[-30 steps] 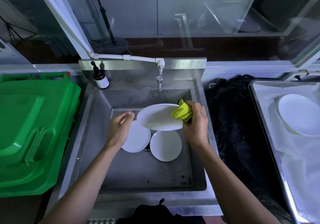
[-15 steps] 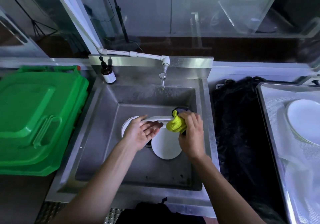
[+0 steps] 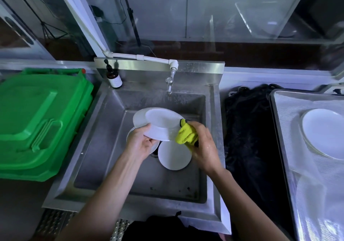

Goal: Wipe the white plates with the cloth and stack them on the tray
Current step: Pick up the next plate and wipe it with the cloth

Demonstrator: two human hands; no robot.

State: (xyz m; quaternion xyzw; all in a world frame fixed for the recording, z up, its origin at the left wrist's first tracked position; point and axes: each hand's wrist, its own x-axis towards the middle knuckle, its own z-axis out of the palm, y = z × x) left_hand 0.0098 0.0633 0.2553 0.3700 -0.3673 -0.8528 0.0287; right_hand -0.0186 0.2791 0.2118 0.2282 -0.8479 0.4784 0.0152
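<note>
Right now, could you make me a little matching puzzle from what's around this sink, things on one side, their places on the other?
Things:
1. yellow-green wiping cloth
2. tilted white plate
3. brown pump bottle
4. green plastic bin lid

Places:
A. sink's back left corner
B. left of sink
C. gripped by left hand
D. bunched in right hand

Pairs: 1-D, 2-C, 3-A, 4-B.

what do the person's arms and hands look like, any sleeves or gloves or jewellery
Both forearms are bare right down to the bottom of the frame, with no sleeves in view. The left hand and right hand wear no gloves, and no watch, bracelet or ring shows. The right hand looks wet and shiny.
</note>
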